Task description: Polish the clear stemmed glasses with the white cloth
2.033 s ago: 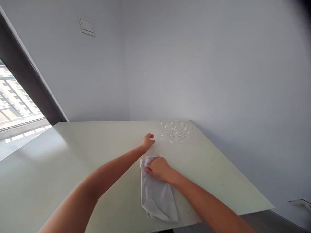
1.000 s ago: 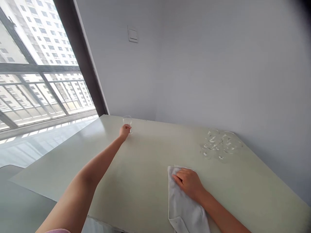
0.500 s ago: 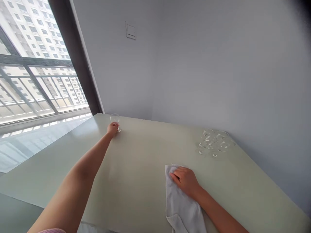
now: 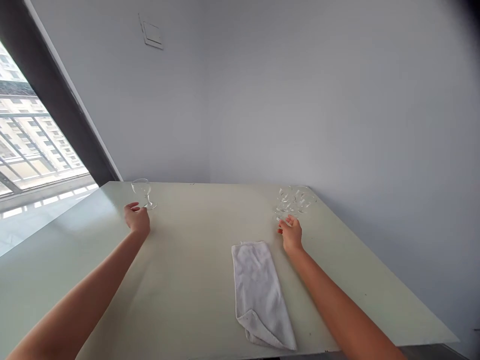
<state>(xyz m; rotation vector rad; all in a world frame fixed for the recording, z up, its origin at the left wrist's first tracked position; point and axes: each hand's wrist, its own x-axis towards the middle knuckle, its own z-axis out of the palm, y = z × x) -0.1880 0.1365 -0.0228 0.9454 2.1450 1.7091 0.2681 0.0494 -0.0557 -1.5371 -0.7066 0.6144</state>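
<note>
Over my head feed, I have a pale, glossy desk (image 4: pixel 195 250) pushed into a corner of plain grey walls (image 4: pixel 318 100), with small dark specks on its top and daylight glaring off its left part. A square switch plate (image 4: pixel 153 34) sits high on the left wall; past the dark frame (image 4: pixel 56 80), a window (image 4: pixel 33 140) shows railings and a many-windowed building. One stemmed glass (image 4: pixel 141 187) stands upright near the far left corner, my left hand (image 4: pixel 137 216) loosely parted just in front. My right hand (image 4: pixel 290 231) has curled fingers at the clustered glasses (image 4: pixel 290 199), far right; I cannot tell whether it grips one. A whitish cloth (image 4: pixel 258 285), one corner folded, lies nearer.
</note>
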